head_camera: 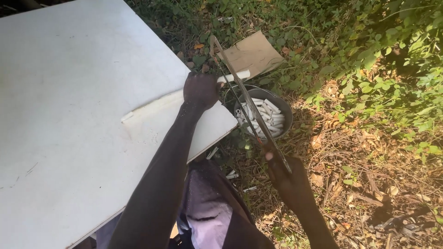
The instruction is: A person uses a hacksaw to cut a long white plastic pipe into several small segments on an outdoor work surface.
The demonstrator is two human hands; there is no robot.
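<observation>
A thin white plastic pipe (pixel 184 97) is pinned along the white tabletop's (pixel 69 115) right edge by the clenched left hand (pixel 200 90); its free end overhangs. The metal-framed hacksaw (pixel 244 103), gripped by the right hand (pixel 286 177), crosses it beyond that edge.

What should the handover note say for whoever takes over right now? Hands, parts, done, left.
Left hand: pressing a long white pipe flat on the white table, at its corner; the pipe end overhangs the edge.
Right hand: gripping the hacksaw handle, blade laid across the overhanging pipe end.
Dark bucket on the ground under the table corner holds many short cut pipe pieces; a few lie loose in the grass.
Done: a batch of pieces cut.
Left: most of the pipe on the table is uncut; I cannot tell how deep the present cut is.
</observation>
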